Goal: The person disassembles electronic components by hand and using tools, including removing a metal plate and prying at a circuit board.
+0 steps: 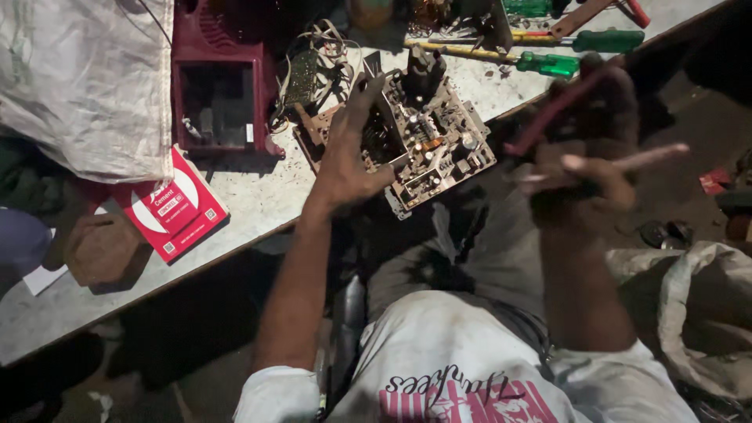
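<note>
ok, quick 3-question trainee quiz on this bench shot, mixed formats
1. True or false: the left hand grips the brown circuit board crowded with components.
2. What does the right hand hold? A) red-handled pliers B) a hammer C) a white cloth
3. Fill in: the two green-handled screwdrivers lie on the grey ____, behind the board.

Key: 1 true; 2 A; 3 table.

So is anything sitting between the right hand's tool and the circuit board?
Nothing visible does. The right hand holds red-handled pliers just right of the circuit board, with only open space between. The left hand grips the board's left side, away from that gap.
</note>
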